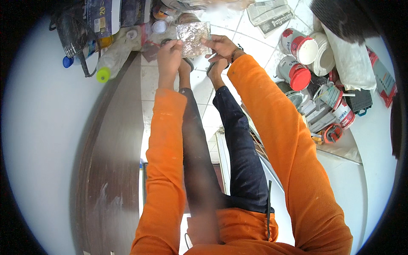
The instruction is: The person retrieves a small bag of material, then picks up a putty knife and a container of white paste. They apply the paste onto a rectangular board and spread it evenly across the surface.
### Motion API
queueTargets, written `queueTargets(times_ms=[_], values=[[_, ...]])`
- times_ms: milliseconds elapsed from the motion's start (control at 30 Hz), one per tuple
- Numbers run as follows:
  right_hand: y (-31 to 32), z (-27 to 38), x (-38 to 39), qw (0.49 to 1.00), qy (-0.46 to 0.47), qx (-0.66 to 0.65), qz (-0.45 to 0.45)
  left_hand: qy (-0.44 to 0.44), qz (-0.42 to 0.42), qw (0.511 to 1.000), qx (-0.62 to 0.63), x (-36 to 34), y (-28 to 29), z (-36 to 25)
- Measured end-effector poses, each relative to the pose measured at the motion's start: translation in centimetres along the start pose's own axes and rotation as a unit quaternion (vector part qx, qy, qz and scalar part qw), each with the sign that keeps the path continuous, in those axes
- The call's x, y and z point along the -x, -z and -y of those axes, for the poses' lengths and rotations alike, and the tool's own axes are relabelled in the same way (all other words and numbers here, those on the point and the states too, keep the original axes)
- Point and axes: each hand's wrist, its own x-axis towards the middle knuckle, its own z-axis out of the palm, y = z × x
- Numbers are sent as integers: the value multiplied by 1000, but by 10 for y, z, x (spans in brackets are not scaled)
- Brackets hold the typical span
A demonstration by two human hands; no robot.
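Observation:
Between my hands is a small, crinkled square point(193, 39) with a shiny silver surface like foil; what it is exactly, I cannot make out. My left hand point(170, 51) pinches its left edge between thumb and fingers. At the right edge, my right hand point(222, 46) grips it with the thumb on the face, and some fingers are hidden behind it. The square is held up in front of me, over my sandalled feet on the white tiles point(199, 91).
Paint cans point(294, 73) and buckets cluster on the right, near a rolled white sheet point(348, 55). Newspaper point(270, 17) lies on the floor ahead. Clear bottles, one with a yellow-green cap point(103, 75), sit at the upper left above a dark wooden panel point(112, 170).

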Motion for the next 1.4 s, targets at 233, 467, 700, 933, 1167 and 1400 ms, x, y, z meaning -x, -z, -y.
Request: queueTargets(times_ms=[233,467,700,933,1167,1400], values=[[-3,-2,3,1000,-1,-7,-5,25,-19,995,98,6,4,-4],[-3,-7,6,1000,2,17,-24,22,36,999,8,3,12,-3],[-3,-15,4,998,2,47,-48,-39,75,996,11,-7,15,13],[-5,-13,7,998,10,55,-21,12,44,997,58,-2,15,14],[-8,-6,10,998,-3,60,-33,-42,51,996,58,-6,15,19],[-10,-13,11,996,6,55,-69,-11,26,998,60,3,10,10]])
